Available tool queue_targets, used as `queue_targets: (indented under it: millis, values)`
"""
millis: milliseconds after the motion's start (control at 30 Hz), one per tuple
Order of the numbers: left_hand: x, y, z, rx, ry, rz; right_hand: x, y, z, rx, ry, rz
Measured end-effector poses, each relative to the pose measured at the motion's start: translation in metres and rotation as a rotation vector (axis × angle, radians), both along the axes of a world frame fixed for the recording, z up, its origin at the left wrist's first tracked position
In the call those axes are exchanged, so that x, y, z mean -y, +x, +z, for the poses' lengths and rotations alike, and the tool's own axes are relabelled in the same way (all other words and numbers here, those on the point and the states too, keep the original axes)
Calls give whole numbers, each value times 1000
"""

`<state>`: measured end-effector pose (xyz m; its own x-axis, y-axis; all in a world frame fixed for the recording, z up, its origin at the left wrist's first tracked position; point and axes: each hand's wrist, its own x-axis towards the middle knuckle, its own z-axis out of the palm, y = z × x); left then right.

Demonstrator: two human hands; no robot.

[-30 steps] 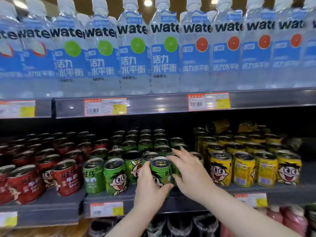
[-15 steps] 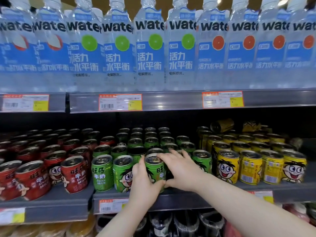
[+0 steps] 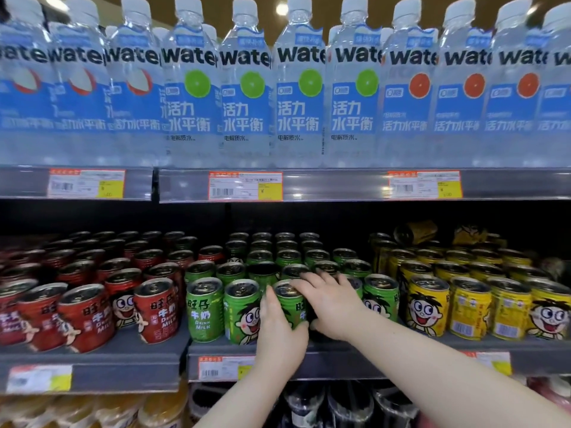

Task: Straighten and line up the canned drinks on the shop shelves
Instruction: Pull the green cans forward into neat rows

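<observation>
Shop shelving filled the frame: water bottles (image 3: 244, 88) stood across the top, and a grey middle shelf (image 3: 123, 350) of milk-drink cans ran below. At lower centre the left hand (image 3: 279, 332) wrapped its fingers round the left flank of a front-row green can (image 3: 289, 301), while the right hand (image 3: 332, 307) spread its fingers over the rim and right flank, thumb low; both gripped it. Progress appeared partial. The green files looked fairly straight, yet their labels faced mixed ways, as did the yellow cans (image 3: 469, 307) at right (several showed barcodes). The red cans (image 3: 83, 316) at left sat unevenly, and toppled cans (image 3: 415, 231) lay at the upper right rear. The held can sat near the shelf lip, close between neighbours, so sideways room looked slight. Free room lay forward of the lip and above the can tops, beneath the upper rail (image 3: 340, 183).
</observation>
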<state>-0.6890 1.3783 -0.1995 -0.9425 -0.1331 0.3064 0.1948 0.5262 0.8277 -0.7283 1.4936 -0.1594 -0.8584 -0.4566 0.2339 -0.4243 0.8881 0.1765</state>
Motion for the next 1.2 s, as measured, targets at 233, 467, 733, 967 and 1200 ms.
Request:
queue_targets:
  millis: [233,467,733,967,1200]
  values:
    - [-11,16,16,-263,-344,-74,-27,18,13,-58,-72,-86]
    - [-71,-2,36,-311,-634,-188,-111,54,24,-32,-99,-334]
    - [-194,9,45,-394,-590,-437,-240,106,28,-70,-143,-554]
    - [-317,21,43,-415,-636,-483,-357,126,35,-56,-187,-572]
    - [-419,25,49,-373,-678,-444,-461,120,41,-18,-231,-484]
